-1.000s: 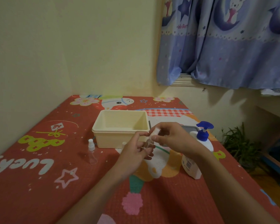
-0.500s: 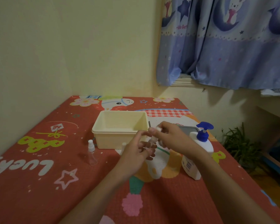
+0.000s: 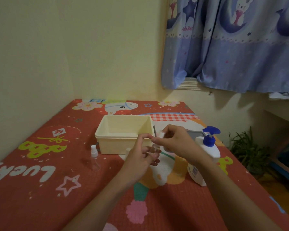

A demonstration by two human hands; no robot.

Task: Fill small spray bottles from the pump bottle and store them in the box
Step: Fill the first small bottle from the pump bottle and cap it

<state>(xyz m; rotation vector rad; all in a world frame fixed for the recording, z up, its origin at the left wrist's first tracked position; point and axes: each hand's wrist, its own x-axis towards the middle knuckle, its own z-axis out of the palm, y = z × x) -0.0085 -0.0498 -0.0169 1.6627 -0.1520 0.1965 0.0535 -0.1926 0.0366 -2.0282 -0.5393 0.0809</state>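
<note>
Now at centre frame, low: small spray bottle [image 3: 154, 148] held upright in left hand [image 3: 140, 157], fingers curled round the clear body, thumb and forefinger raised toward the neck. Right hand [image 3: 177, 142] just above and right, fingertips [image 3: 154, 139] pinching a white cap [image 3: 161, 134].

Change since a second ago: cap lifted slightly up and right of the neck, no longer sitting straight over it; right hand rotated a little; left hand and bottle nearly unmoved. Reads as cap coming off, or just off. Thread contact hidden by fingers, so cannot tell whether fully free.

Meaning for task, as judgement: opening step of one fill cycle, early stage. Neck about to be exposed for filling from pump bottle [image 3: 205, 157], standing at right of frame, partly behind right forearm, blue pump head facing left. Nothing seen in box [image 3: 123, 134], centre frame beyond the hands, though its floor only partly visible.

Bottle relative to fingers: body enclosed in left palm, only a clear strip showing between the fingers; neck just below right fingertips, touching or nearly so.

Second spray bottle [image 3: 94, 157], capped, upright at centre left on mat [image 3: 40, 189], just beside box's near left corner, well apart from both hands. Looks empty; blur prevents certainty.
</note>
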